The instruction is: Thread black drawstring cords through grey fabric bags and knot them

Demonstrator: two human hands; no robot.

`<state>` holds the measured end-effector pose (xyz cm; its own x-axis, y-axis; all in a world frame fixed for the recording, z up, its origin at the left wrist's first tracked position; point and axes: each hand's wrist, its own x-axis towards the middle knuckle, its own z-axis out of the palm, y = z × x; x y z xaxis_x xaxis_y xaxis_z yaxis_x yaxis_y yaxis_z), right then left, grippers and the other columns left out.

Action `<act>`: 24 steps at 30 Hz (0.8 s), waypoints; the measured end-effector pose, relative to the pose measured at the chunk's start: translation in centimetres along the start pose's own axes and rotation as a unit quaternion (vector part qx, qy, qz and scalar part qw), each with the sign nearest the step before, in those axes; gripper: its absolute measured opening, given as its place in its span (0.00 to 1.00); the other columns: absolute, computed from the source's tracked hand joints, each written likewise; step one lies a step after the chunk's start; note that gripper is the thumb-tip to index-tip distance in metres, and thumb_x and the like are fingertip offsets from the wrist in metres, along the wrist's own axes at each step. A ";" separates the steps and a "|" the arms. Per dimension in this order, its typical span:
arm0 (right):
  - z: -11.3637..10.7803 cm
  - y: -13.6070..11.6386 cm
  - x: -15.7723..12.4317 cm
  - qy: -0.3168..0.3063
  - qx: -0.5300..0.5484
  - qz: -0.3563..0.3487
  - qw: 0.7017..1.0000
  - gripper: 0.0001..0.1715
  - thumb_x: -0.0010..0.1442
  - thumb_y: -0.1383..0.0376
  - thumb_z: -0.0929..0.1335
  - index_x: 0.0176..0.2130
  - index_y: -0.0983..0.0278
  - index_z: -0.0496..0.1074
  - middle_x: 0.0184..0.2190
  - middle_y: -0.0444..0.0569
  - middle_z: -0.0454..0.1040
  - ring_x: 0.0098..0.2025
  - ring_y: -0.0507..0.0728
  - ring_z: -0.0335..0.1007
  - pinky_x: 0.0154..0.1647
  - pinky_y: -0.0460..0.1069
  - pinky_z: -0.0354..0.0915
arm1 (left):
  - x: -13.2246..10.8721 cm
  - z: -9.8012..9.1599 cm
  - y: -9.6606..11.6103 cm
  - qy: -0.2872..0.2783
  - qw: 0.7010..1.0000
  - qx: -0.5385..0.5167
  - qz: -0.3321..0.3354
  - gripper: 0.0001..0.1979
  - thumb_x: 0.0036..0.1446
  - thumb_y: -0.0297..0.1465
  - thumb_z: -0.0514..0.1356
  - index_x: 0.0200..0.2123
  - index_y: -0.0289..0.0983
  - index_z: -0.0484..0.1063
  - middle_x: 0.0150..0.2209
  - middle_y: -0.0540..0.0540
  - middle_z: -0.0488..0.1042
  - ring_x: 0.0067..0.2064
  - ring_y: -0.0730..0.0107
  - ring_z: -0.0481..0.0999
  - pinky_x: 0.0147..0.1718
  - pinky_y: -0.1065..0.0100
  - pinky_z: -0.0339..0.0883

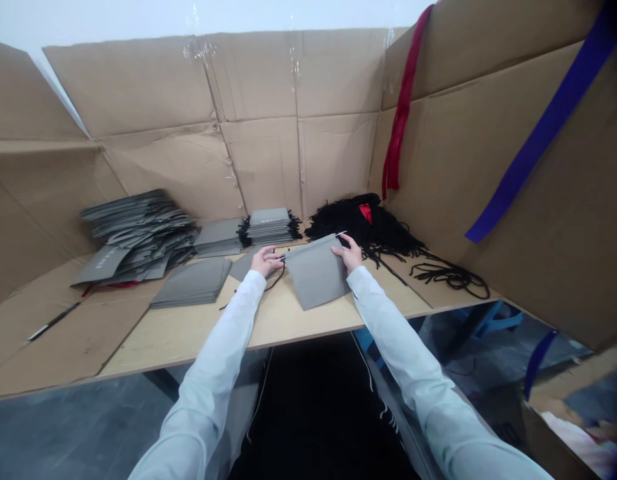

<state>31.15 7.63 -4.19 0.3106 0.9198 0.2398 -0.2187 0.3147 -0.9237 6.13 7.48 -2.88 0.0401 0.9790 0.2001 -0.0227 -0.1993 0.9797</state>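
Observation:
A flat grey fabric pouch (318, 272) is held up, slightly tilted, above the table's front. My right hand (351, 253) is closed on its upper right corner, where a thin metal rod (341, 233) pokes out of the top edge. At the pouch's upper left corner, my left hand (265, 260) pinches what looks like the other end of that rod. A black cord (277, 280) hangs in a loop just beside the left fingers. Behind the left hand, another grey pouch (242, 265) lies flat and partly covered.
Left are a tall, uneven heap of grey pouches (138, 233) and a low flat stack (193, 283). Farther back stands a stack with black cord ends (271, 227). A pile of black cords (333, 217) lies at back right. Cardboard walls (258, 87) surround the table (308, 327).

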 end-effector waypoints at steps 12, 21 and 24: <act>-1.4 0.2 0.9 0.050 -0.186 -0.100 0.976 0.15 0.37 0.57 0.69 0.25 0.66 0.69 0.21 0.46 0.71 0.26 0.52 0.66 0.31 0.47 0.60 | 0.2 -0.6 -0.3 -0.027 0.998 -0.014 0.052 0.37 0.26 0.21 0.65 0.46 0.32 0.59 0.28 0.45 0.73 0.31 0.69 0.73 0.37 0.62 0.65; -1.2 0.0 1.2 0.045 -0.038 -0.044 0.997 0.17 0.35 0.56 0.69 0.23 0.65 0.65 0.17 0.42 0.67 0.21 0.49 0.61 0.20 0.44 0.56 | 0.0 -1.3 0.4 0.006 0.997 0.018 0.081 0.34 0.27 0.22 0.65 0.44 0.34 0.62 0.41 0.39 0.68 0.28 0.73 0.73 0.35 0.65 0.67; -1.1 -0.2 1.2 0.048 0.023 -0.004 0.999 0.17 0.33 0.57 0.69 0.23 0.64 0.63 0.17 0.41 0.66 0.21 0.49 0.62 0.20 0.44 0.56 | 0.0 -1.4 0.4 0.034 0.994 0.035 0.096 0.33 0.25 0.21 0.65 0.42 0.35 0.65 0.46 0.38 0.65 0.32 0.71 0.73 0.38 0.65 0.65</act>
<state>32.53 8.39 -4.06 0.3997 0.8908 0.2161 -0.2576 0.3354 -0.9062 4.71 7.47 -2.48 -0.0269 0.9230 0.3840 0.0467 -0.3825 0.9228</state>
